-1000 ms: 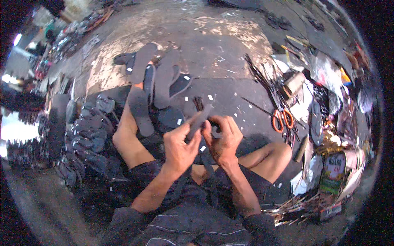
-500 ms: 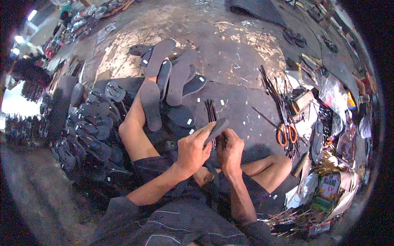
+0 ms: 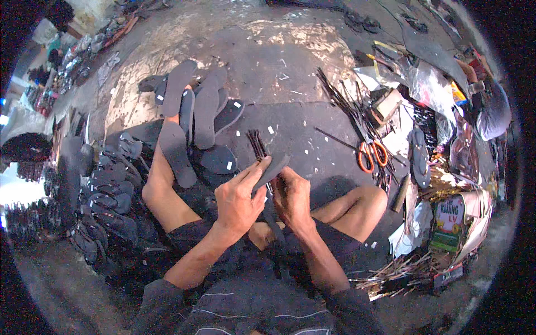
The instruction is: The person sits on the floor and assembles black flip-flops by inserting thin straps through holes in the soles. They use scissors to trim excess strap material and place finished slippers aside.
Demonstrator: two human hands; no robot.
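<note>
Shifted a little rightward and up in the frame since half a second ago: both hands and the sole, with the camera view tipped so the pile of soles now sits higher at upper left centre. Left hand (image 3: 237, 198) at frame centre, grip pressed together on a dark sole (image 3: 272, 170), thumb on top, fingers beneath. Right hand (image 3: 293, 195) just beside it, fingers curled against the sole's underside near its lower end; grip closed, though what exactly is pinched cannot be told. Sole tilted, upper end pointing to the upper right, held above the lap and over a dark mat (image 3: 312, 139) on the floor.

Just above the hands, a bundle of thin dark strips (image 3: 257, 142) lying on the mat. Up and left, a pile of soles (image 3: 192, 111) fanned out, some with small white tags. At far left, stacked finished sandals (image 3: 106, 190) beside the bent left knee. Orange-handled scissors (image 3: 372, 155) at right of centre, near a long bunch of dark sticks (image 3: 340, 103). Clutter of plastic bags and packets along the right edge, with another person's sleeve (image 3: 494, 111) at upper right.
</note>
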